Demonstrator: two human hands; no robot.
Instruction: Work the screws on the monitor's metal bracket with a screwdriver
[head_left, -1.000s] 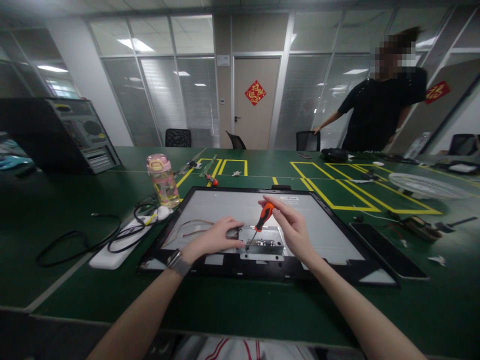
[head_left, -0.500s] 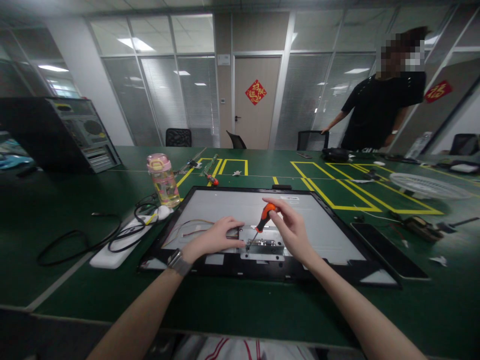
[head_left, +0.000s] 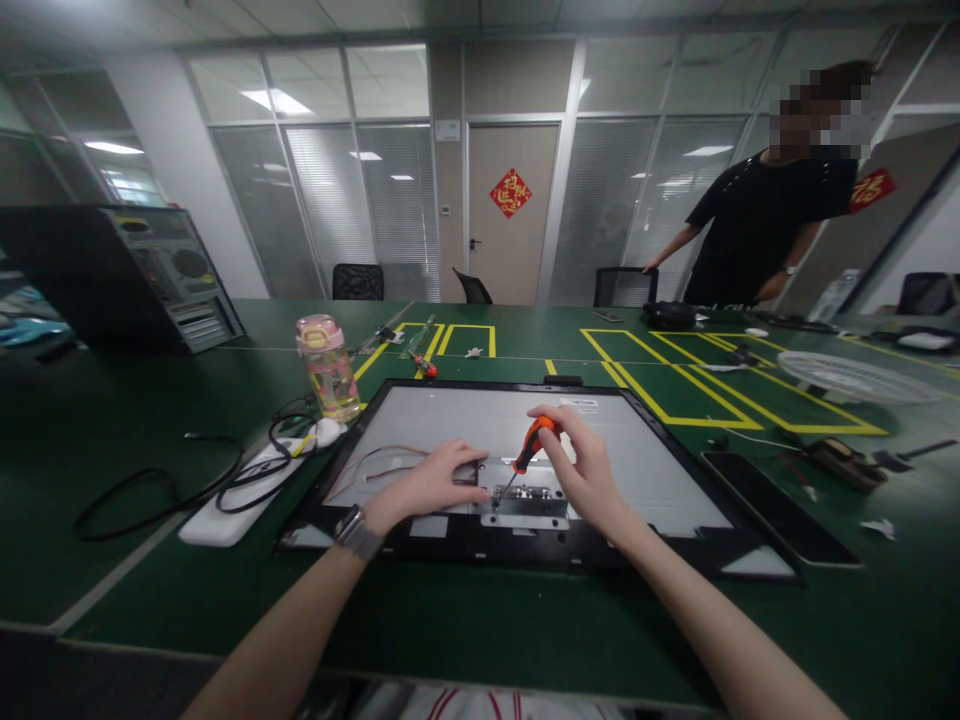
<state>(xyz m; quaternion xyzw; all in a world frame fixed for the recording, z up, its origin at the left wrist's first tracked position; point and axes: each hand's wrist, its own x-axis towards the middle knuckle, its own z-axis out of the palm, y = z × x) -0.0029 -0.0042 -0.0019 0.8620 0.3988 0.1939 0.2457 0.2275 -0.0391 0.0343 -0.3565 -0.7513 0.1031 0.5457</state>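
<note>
A flat display panel (head_left: 405, 415) with a grey back and black frame lies on the table in front of me. A metal bracket (head_left: 517, 521) sits near its front edge. My right hand (head_left: 585, 462) is closed around the orange-and-black handle of a screwdriver (head_left: 534, 440). The screwdriver slants down to the left, its tip at the bracket's left part; any screw under it is too small to make out. My left hand (head_left: 431, 482), a watch on its wrist, rests at the bracket's left side with thumb and fingers apart. Thin wires (head_left: 375, 450) run beside it on the panel.
Left of the panel are a white power strip (head_left: 225, 510), black cables (head_left: 165, 490) and a pink-lidded bottle (head_left: 330, 370). A computer case (head_left: 127, 280) stands farther left. A black phone-like slab (head_left: 780, 508) lies at right. Across the table stands a person (head_left: 772, 220).
The camera view has tilted slightly, so the scene sits a little lower. Both hands and the screwdriver keep nearly the same place at the bracket.
</note>
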